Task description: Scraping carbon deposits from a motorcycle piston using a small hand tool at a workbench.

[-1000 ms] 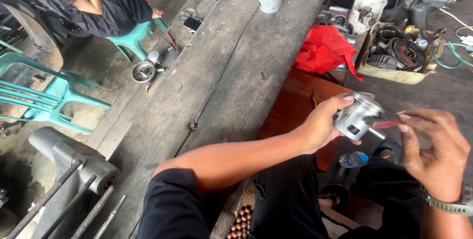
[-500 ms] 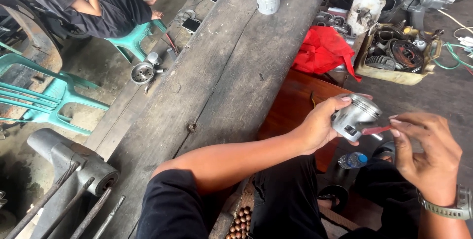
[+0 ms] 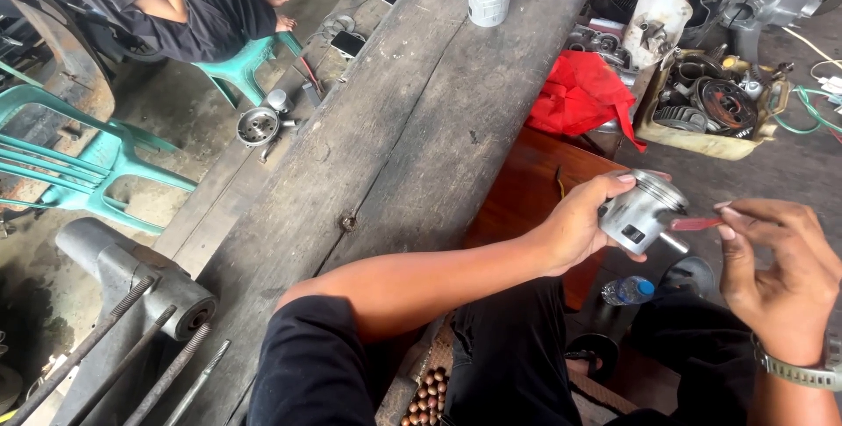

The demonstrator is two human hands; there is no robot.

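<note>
Gripping a silver metal piston [image 3: 638, 211] from its left side, the left hand [image 3: 574, 226] has its fingers wrapped round the skirt, thumb toward the camera and fingertips curled over the far top edge near the ring grooves. The piston hangs in the air above the person's lap, just beyond the near edge of the reddish wooden board [image 3: 526, 193], with its long axis tilted: crown up and to the right, open skirt down and to the left. A short pin end sticks out of the piston's lower right side. To the right of the piston, the right hand [image 3: 781, 272] has its fingers pressed together in a pinch on a small red tool [image 3: 697, 224], whose free tip points left at the piston and lies just beside it; whether the tip touches the metal I cannot tell. Of the two hands, the left is on the piston and the right is near it. Below the piston a small water bottle with a blue cap [image 3: 627, 289] lies on the floor. Left of the piston runs the long grey wooden bench [image 3: 368, 154], and beyond the piston lies a red cloth [image 3: 583, 97].
</note>
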